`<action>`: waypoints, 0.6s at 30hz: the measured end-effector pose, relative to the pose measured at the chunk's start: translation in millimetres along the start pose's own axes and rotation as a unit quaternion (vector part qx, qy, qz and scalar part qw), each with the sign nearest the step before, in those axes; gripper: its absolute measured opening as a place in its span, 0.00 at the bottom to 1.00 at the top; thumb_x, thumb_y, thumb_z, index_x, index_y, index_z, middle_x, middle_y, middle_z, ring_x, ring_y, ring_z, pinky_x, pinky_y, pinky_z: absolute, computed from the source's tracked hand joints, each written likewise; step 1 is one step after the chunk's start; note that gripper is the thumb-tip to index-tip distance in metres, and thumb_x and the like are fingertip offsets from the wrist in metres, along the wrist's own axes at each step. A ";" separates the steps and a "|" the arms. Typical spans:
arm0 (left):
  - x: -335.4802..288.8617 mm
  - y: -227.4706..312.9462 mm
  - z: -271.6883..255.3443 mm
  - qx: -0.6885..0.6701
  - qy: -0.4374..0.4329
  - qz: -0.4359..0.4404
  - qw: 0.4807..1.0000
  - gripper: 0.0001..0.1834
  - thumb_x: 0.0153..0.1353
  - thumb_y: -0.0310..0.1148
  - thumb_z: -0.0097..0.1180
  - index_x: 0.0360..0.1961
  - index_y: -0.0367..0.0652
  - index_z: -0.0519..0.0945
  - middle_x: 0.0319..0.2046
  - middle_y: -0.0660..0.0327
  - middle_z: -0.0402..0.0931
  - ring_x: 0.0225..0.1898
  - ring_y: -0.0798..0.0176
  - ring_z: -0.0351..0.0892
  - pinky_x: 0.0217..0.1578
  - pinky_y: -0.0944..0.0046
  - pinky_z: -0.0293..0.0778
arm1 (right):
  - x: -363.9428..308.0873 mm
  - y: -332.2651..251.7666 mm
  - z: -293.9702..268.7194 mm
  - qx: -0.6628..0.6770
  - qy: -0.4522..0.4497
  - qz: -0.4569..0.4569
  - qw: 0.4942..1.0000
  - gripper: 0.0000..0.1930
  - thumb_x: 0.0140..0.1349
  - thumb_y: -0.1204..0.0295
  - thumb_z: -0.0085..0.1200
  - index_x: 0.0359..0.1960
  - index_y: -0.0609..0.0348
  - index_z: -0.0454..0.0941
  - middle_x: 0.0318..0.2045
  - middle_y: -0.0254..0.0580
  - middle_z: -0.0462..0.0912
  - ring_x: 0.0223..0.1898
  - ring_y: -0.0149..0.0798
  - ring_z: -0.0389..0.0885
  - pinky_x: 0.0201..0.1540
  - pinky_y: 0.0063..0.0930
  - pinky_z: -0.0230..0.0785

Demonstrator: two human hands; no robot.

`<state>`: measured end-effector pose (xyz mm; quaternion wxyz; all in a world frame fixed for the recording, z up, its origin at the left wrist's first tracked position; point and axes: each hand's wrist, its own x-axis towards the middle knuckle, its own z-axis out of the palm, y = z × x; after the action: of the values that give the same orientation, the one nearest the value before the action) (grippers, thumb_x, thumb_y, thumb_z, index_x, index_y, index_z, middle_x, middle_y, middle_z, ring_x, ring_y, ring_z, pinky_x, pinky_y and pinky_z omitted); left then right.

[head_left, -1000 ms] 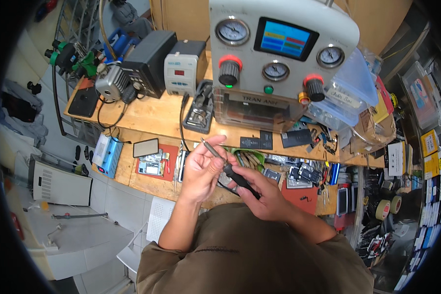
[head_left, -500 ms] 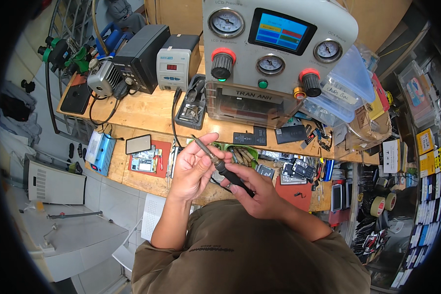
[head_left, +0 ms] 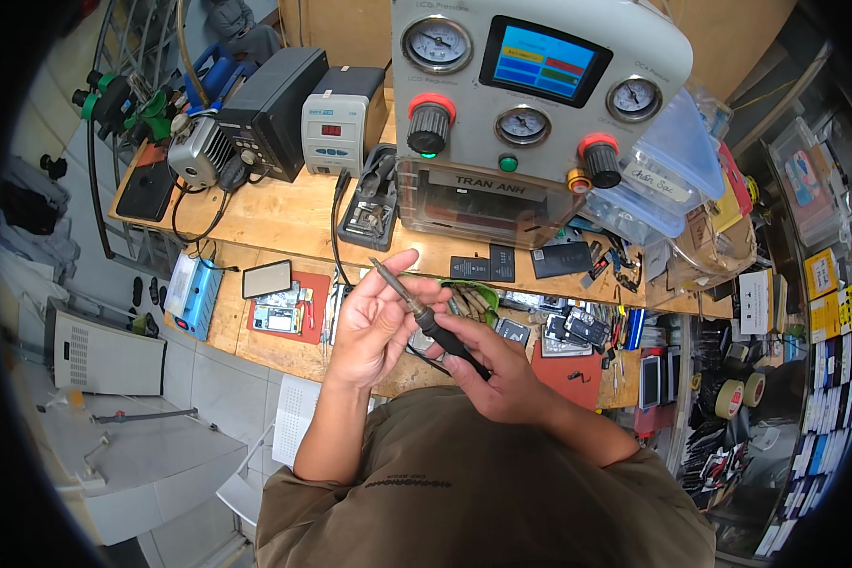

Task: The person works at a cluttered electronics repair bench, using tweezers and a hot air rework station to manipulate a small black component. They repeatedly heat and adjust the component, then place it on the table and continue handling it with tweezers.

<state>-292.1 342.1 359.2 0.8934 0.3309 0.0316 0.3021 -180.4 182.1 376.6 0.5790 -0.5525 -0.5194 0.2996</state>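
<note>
My right hand (head_left: 497,369) is closed around the black handle of a soldering iron (head_left: 459,353), whose metal barrel slants up and left to a thin tip. My left hand (head_left: 364,327) is cupped behind the barrel with its fingers spread and thumb apart. The barrel crosses in front of the left fingers; whether they touch it is hard to tell. A dark cable shows beneath the hands. Just beyond them lies a green tray (head_left: 486,295) with several thin tools in it.
A grey machine (head_left: 549,104) with gauges stands at the back. Left of it are a white soldering station (head_left: 341,123) and a black box unit (head_left: 275,114). An opened phone (head_left: 279,314) lies on a red mat at left. Phone parts (head_left: 577,329) crowd the right, beside plastic boxes (head_left: 667,170).
The soldering iron has shifted slightly and its tip has turned a little. The left fingers have moved slightly with the thumb a bit farther from the barrel. The bench things stay put.
</note>
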 end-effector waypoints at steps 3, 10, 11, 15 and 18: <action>3.8 -3.6 -3.8 -0.014 -0.020 0.012 1.000 0.31 0.69 0.30 0.63 0.68 0.31 0.66 0.43 0.55 0.81 0.53 0.52 0.84 0.56 0.55 0.82 | 1.1 0.5 1.5 0.000 0.002 -0.011 1.000 0.26 0.72 0.82 0.52 0.71 0.60 0.65 0.51 0.52 0.85 0.50 0.41 0.87 0.50 0.30 0.78; 0.5 4.6 -7.3 0.094 -0.027 0.002 0.995 0.34 0.69 0.37 0.64 0.69 0.32 0.65 0.46 0.53 0.80 0.51 0.54 0.83 0.53 0.54 0.82 | -2.2 -2.0 -3.4 -0.009 -0.022 0.029 0.999 0.26 0.71 0.82 0.51 0.71 0.62 0.65 0.56 0.53 0.81 0.52 0.42 0.87 0.52 0.32 0.78; -0.4 5.0 -5.7 0.081 -0.019 -0.003 0.997 0.34 0.69 0.36 0.64 0.69 0.32 0.65 0.46 0.53 0.80 0.50 0.54 0.83 0.53 0.55 0.82 | -2.1 -1.9 -3.2 -0.008 -0.020 0.024 0.999 0.26 0.71 0.82 0.51 0.71 0.62 0.65 0.56 0.53 0.82 0.52 0.42 0.87 0.52 0.32 0.78; 2.7 -2.2 -2.8 -0.010 -0.028 0.025 0.999 0.34 0.68 0.34 0.65 0.70 0.32 0.65 0.46 0.52 0.81 0.51 0.53 0.84 0.53 0.55 0.81 | -0.3 -0.9 0.2 -0.013 0.000 0.000 1.000 0.26 0.72 0.81 0.52 0.71 0.62 0.65 0.51 0.52 0.85 0.51 0.41 0.87 0.52 0.31 0.78; 6.0 -3.5 -7.5 0.021 -0.048 0.035 0.998 0.36 0.68 0.38 0.65 0.70 0.32 0.64 0.48 0.50 0.81 0.53 0.51 0.84 0.54 0.54 0.81 | -0.2 -0.3 1.1 -0.013 -0.004 -0.007 1.000 0.26 0.71 0.81 0.52 0.70 0.62 0.65 0.52 0.52 0.84 0.51 0.42 0.87 0.52 0.32 0.78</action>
<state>-287.3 347.6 352.0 0.8756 0.3650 -0.0164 0.3161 -181.5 182.2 376.7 0.5719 -0.5550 -0.5294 0.2910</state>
